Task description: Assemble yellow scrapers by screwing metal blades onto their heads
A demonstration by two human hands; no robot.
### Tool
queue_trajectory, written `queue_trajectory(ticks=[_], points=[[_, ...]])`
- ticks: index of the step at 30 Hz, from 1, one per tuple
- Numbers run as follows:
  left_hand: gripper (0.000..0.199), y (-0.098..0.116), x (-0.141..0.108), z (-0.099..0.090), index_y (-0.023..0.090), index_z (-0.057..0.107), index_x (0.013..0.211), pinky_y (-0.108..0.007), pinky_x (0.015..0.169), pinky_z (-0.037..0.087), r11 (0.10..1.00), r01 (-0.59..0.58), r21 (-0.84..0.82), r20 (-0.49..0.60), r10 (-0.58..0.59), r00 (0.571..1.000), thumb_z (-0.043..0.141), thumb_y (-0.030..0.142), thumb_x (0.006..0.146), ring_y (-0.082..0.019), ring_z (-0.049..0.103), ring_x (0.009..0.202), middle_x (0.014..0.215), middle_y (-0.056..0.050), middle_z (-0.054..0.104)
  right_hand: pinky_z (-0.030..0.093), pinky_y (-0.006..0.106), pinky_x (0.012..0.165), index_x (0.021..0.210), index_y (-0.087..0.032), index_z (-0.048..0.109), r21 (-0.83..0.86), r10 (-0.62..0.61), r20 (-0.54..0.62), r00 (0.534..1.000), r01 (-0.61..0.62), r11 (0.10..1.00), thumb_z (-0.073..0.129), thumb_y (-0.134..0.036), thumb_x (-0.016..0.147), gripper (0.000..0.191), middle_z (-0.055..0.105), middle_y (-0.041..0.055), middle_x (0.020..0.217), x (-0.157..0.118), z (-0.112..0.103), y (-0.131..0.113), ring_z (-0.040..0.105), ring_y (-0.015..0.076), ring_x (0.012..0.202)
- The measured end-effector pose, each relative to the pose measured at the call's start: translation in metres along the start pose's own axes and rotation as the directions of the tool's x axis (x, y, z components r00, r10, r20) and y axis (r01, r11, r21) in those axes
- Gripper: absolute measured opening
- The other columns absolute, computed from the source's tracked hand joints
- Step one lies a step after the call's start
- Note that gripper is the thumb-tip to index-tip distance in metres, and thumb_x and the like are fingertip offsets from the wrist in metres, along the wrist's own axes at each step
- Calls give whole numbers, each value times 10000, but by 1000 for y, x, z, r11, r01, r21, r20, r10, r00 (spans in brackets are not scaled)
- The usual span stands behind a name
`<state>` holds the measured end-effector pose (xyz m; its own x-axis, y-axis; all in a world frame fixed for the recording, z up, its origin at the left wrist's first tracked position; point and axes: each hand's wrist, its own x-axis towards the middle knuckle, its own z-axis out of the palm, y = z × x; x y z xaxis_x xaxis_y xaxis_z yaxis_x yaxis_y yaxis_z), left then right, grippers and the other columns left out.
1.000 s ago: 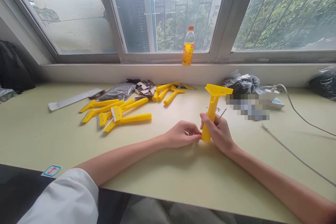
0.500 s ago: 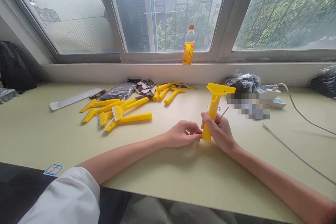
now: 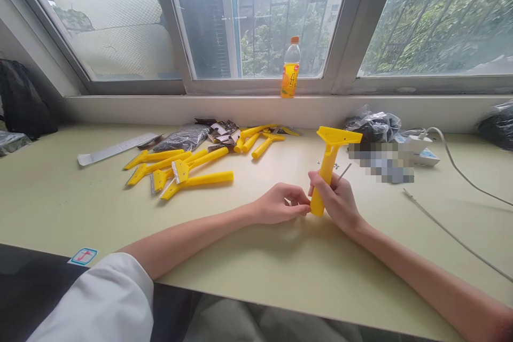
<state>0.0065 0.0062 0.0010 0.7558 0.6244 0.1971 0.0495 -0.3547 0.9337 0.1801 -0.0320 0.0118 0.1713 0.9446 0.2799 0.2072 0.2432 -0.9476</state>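
Observation:
My right hand [image 3: 342,203] is wrapped round the handle of a yellow scraper [image 3: 329,160], which stands upright with its wide head at the top. A thin metal rod [image 3: 344,171] sticks out from the same hand; its other end is hidden. At the bottom of the handle, my left hand [image 3: 282,204] has thumb and fingers pinched together, their tips against or just beside the plastic. Whatever lies between those fingertips is too small to see. Several tiny metal bits [image 3: 335,165], perhaps screws, lie on the table behind the scraper.
Several yellow scrapers [image 3: 208,177] lie left of my hands, and more sit further back by dark card pieces [image 3: 226,132] and a plastic bag [image 3: 183,138]. Cables [image 3: 452,231] and a white power strip [image 3: 425,156] are at right. A drink bottle [image 3: 290,76] stands on the sill.
Both hands and the scraper hold nearly the same pose. The whole view has shifted very slightly.

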Motion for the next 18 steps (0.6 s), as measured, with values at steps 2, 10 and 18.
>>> queue_trajectory(ticks=[2,10,18], points=[[220,0,0,0,109,689,874,-232,685,486,1000,-5,4,-4,5,1000,685,328,864,-106,603,700,809,-50,697,419,231,501,665,-182,561,-4,-2,0,1000,2,1000,645,-579,871,455,562,0,613,0,0,0,496,108,548],[221,-1,1,0,109,685,875,-225,657,479,1000,-1,7,0,1,1000,678,329,866,-102,598,691,814,-51,697,418,238,507,654,-180,559,-23,3,5,1000,-3,1000,635,-590,874,471,560,3,616,1,0,1,496,109,551],[228,1,-2,2,125,682,837,-218,602,467,997,12,72,43,-15,999,643,343,893,-89,570,617,743,-29,692,389,241,462,772,-203,529,-42,88,183,979,-82,996,647,-603,859,426,492,-43,624,2,-2,0,487,105,510]])
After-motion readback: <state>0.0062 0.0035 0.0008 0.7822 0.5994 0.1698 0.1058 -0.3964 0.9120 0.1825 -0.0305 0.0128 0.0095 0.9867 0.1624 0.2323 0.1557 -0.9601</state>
